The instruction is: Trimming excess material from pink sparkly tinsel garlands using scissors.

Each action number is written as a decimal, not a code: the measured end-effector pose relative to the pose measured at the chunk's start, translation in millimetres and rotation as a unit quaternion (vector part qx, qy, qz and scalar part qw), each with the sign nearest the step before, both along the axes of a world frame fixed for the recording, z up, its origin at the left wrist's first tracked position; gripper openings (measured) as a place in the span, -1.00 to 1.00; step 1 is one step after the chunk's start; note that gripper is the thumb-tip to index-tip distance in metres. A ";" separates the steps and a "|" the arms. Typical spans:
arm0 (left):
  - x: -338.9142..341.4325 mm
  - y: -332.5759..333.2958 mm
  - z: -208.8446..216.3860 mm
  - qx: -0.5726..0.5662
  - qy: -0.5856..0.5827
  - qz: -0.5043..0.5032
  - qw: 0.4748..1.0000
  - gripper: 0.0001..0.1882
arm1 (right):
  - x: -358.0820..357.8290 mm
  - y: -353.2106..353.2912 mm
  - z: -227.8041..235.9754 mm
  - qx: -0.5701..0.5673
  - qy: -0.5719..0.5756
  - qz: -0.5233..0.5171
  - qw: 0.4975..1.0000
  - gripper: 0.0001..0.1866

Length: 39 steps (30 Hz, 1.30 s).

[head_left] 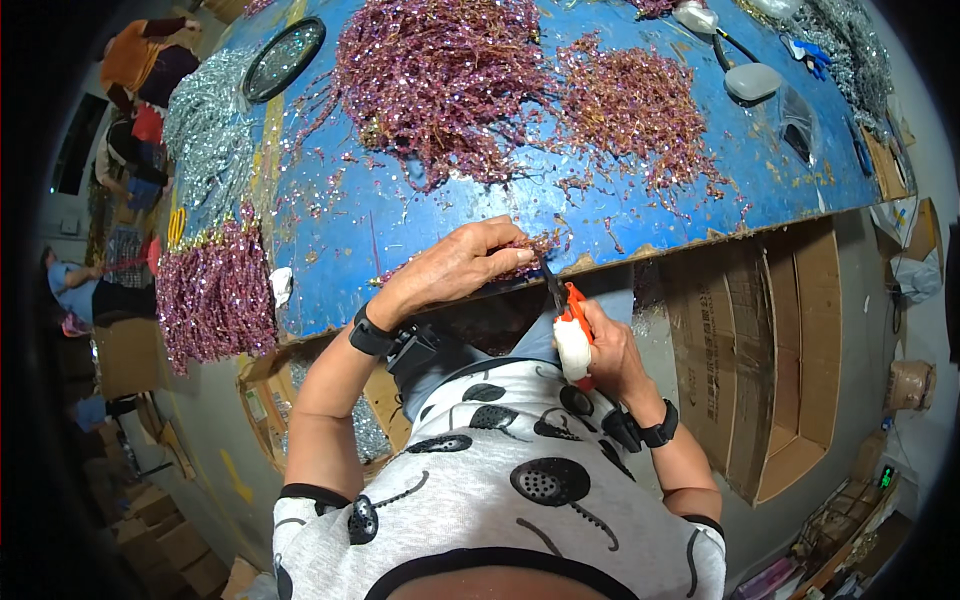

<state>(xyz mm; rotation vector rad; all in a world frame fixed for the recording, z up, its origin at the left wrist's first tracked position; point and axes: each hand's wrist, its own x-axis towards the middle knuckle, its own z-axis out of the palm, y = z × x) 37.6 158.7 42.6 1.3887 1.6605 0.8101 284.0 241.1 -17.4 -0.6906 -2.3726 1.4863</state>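
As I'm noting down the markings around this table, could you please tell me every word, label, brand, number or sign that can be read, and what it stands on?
Brown cardboard box, at right: a line of dark printed characters, which I won't copy out.
Green-lit display, far right: too small to read.
Orange-handled cutters: no lettering that I can make out.

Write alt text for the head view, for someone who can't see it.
At the edge of a blue table, a person's left hand holds pink glittery strands while the right hand grips an orange-handled cutter, its dark tip at the strands. Large pink piles lie beyond, with silvery strands at the left.
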 end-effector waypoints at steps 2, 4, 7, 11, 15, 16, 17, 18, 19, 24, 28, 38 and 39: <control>-1.7 -0.1 -1.3 0.002 -0.002 -0.005 1.000 -0.67 | 1.0 -0.1 0.1 -0.006 -0.005 -0.001 1.000 -0.59; -2.8 0.2 -1.7 -0.009 0.011 -0.010 1.000 -0.67 | 1.6 0.2 -1.9 -0.012 -0.009 -0.001 1.000 -0.60; -2.7 0.2 -0.8 -0.005 0.000 -0.011 1.000 -0.69 | 2.5 1.4 -4.6 -0.024 -0.025 0.003 0.999 -0.54; -1.4 -1.0 -1.6 -0.030 -0.003 -0.011 0.999 -0.71 | 1.4 6.8 2.8 -0.037 -0.063 0.039 0.997 -0.23; 0.6 0.1 1.6 -0.021 -0.006 -0.028 0.999 -0.72 | 0.4 10.8 9.1 -0.032 -0.109 0.069 0.991 -0.01; 0.8 0.3 2.1 -0.025 -0.010 -0.035 0.999 -0.72 | 0.1 11.0 8.7 -0.032 -0.108 0.068 0.991 -0.01; 0.5 0.5 2.0 -0.025 -0.010 -0.035 0.999 -0.72 | -0.2 11.1 7.7 -0.013 -0.096 0.075 0.992 0.01; 0.0 1.0 1.1 -0.028 -0.005 -0.053 0.998 -0.72 | -0.4 11.4 7.0 0.006 -0.085 0.081 0.993 0.02; -0.2 1.4 0.6 -0.030 0.000 -0.071 0.997 -0.72 | -0.9 11.8 7.7 0.006 -0.085 0.080 0.993 0.02; 3.2 2.8 6.6 -0.030 0.009 -0.081 0.996 -0.72 | -2.5 8.5 4.8 0.015 -0.100 0.070 0.992 -0.13; 0.0 1.3 -2.1 -0.010 0.002 -0.078 0.997 -0.71 | -2.4 5.6 -0.8 -0.022 -0.086 0.042 0.995 -0.44; 12.2 -4.1 1.5 0.006 -0.030 0.088 0.996 -0.66 | 4.1 16.4 16.7 -0.009 0.003 -0.015 1.000 -0.58; 10.2 -4.1 -4.1 0.073 0.032 0.114 0.990 -0.62 | 5.6 16.6 23.1 -0.019 -0.030 -0.011 0.999 -0.56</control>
